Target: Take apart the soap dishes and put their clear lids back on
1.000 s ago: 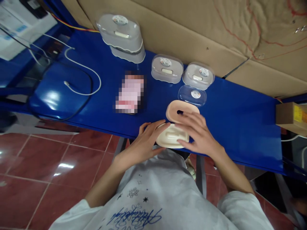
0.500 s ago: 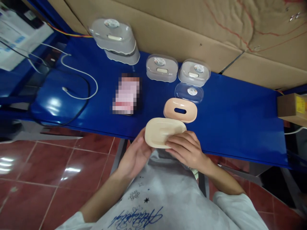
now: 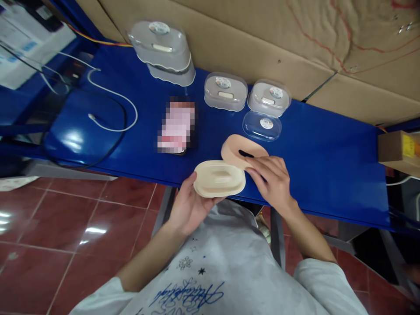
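Note:
A cream oval dish point(image 3: 219, 189) is held by my left hand point(image 3: 190, 205), thumb at its left rim and fingers underneath, over the table's front edge. My right hand point(image 3: 271, 177) pinches the near right edge of a peach oval piece point(image 3: 233, 149), which has a dark slot and is tilted just behind the dish. Behind it lies a clear lid point(image 3: 254, 127) with a round sticker. Two lidded oval boxes, one point(image 3: 226, 94) left and one point(image 3: 269, 99) right, stand farther back on the blue table point(image 3: 334, 162).
Stacked clear-lidded boxes point(image 3: 164, 50) stand at the back left. A blurred-out pink phone-like object point(image 3: 177, 127) lies left of centre. White and black cables point(image 3: 136, 114) curl at the left. A cardboard box point(image 3: 393, 151) sits at the right edge, and cardboard point(image 3: 249, 48) lines the back.
My right hand has moved off the cream dish and taken hold of the peach piece, which is now tilted. The cream dish has shifted slightly left in my left hand.

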The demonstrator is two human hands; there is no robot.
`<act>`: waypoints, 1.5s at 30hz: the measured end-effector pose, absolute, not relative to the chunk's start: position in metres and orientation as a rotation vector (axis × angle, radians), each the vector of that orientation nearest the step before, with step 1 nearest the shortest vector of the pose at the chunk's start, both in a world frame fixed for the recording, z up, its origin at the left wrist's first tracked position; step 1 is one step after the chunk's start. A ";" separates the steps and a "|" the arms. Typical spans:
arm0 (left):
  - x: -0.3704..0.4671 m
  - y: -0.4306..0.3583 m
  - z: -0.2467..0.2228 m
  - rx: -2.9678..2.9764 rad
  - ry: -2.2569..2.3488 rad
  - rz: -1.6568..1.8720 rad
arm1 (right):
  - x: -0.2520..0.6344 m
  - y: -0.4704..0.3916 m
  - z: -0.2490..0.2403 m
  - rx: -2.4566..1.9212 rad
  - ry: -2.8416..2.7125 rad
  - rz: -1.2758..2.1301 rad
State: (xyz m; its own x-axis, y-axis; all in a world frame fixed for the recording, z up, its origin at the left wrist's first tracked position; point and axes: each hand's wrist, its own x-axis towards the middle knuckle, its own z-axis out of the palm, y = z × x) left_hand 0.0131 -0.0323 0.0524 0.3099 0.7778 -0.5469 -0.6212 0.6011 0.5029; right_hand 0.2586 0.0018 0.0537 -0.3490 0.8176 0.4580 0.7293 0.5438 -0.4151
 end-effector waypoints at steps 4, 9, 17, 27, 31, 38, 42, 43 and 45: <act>0.025 -0.024 0.051 0.245 0.766 0.887 | 0.243 -0.018 0.069 -1.050 -2.255 0.335; 0.028 -0.016 0.052 0.317 0.697 0.899 | 0.237 -0.023 0.071 -0.984 -2.362 0.305; 0.029 -0.007 0.046 0.121 0.793 1.048 | 0.264 0.026 0.068 -0.922 -2.415 0.410; 0.025 0.000 0.039 0.073 0.713 1.054 | 0.323 0.080 0.036 -1.532 -2.420 0.115; 0.026 0.001 0.038 0.095 0.717 1.030 | 0.314 0.074 0.039 -1.395 -2.261 0.274; 0.035 0.006 0.043 0.184 0.720 0.923 | 0.289 0.052 0.061 -0.949 -2.147 0.546; 0.043 0.010 0.047 0.242 0.661 0.897 | 0.282 0.042 0.060 -0.818 -2.268 0.524; 0.044 0.011 0.047 0.247 0.662 0.898 | 0.282 0.041 0.059 -0.809 -2.282 0.505; 0.047 0.012 0.046 0.243 0.674 0.901 | 0.282 0.041 0.056 -0.811 -2.307 0.492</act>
State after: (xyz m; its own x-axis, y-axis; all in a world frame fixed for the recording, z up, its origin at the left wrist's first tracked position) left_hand 0.0465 0.0122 0.0462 0.4342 0.7878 -0.4369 -0.6416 0.6109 0.4639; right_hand 0.2821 0.0407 0.0557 -0.6081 0.6592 0.4424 0.4216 0.7403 -0.5236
